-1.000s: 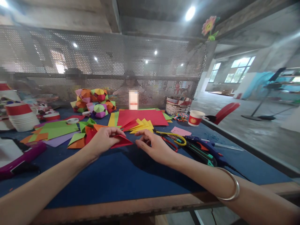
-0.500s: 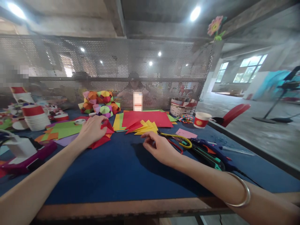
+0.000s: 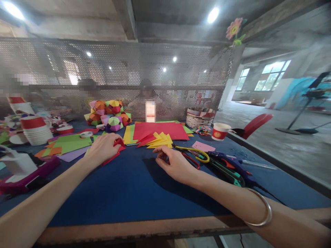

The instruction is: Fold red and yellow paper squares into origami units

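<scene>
My left hand (image 3: 102, 147) is lowered onto the red folded paper (image 3: 119, 146) at the left-centre of the blue table, its fingers curled round the piece and partly hidden behind the hand. Some red paper shows below the fingers. Just above the tabletop, my right hand (image 3: 173, 162) hovers with loosely bent fingers apart and nothing in them. Beyond it lie yellow folded paper pieces (image 3: 161, 140) and red folded pieces (image 3: 146, 139), fanned over a stack of red sheets (image 3: 162, 130). Yellow-handled pliers (image 3: 204, 156) lie close to the right of that hand.
A box cutter (image 3: 230, 174) and a blue glue gun (image 3: 232, 163) lie at the right, by a paper cup (image 3: 220, 132). Coloured paper balls (image 3: 113, 115) and a woven basket (image 3: 199, 117) stand at the back. Stacked cups (image 3: 36, 130) and a purple power strip (image 3: 33, 172) are at left.
My left hand has moved slightly right and down over the red folded paper, covering more of it. My right hand stays nearly in place; the view has shifted slightly.
</scene>
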The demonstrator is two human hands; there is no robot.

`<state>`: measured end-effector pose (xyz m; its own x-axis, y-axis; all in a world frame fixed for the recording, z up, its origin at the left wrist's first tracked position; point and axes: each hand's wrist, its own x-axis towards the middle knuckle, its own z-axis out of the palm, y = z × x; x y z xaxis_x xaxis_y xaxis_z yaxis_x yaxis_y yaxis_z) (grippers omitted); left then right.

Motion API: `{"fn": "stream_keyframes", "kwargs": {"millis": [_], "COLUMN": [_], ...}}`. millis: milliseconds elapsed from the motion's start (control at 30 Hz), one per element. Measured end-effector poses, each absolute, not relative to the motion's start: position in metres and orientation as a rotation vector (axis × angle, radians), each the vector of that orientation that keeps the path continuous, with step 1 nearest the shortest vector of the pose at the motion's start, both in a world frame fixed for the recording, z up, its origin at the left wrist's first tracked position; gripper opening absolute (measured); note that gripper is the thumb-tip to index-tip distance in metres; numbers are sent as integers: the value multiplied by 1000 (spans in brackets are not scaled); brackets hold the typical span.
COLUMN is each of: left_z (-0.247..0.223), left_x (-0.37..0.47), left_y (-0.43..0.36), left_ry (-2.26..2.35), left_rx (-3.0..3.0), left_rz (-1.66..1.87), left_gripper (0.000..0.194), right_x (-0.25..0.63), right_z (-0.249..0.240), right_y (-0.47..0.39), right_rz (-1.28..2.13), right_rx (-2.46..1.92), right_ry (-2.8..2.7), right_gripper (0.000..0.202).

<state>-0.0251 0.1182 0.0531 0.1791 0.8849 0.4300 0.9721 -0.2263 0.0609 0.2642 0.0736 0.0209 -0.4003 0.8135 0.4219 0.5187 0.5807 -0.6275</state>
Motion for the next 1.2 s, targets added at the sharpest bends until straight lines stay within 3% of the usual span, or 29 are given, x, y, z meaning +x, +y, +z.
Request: {"fn": "stream_keyframes", "kwargs": {"millis": [300,567,667,767,933,1200], "left_z": [56,55,59,56,32,30], "left_x": [-11,-10,-4,8,26,-4], "left_y": [107,106,98,88,83,106], "left_ry": [-1859,-1734,-1629,-1462,-1274,-1447], "left_rx": [-2149,-2094,-2033,-2105,-2383,-2353], "left_rz": [-621,-527,-576,-571,-402,-373], "left_gripper": [43,41,49,44,48,51], "right_x": [264,264,264,264,264,265], "right_z": [20,19,20,21,21,21], "right_y": [75,75,74,74,73,73], "right_rz": [505,492,486,484,475,478], "right_rx": [-1025,-1014,-1034,-1055,-1044,-1028], "right_ry": [-2106,-2132,-2141,-2152,-2157,-2167], "right_gripper": [21,20,20,20,20,18]}}
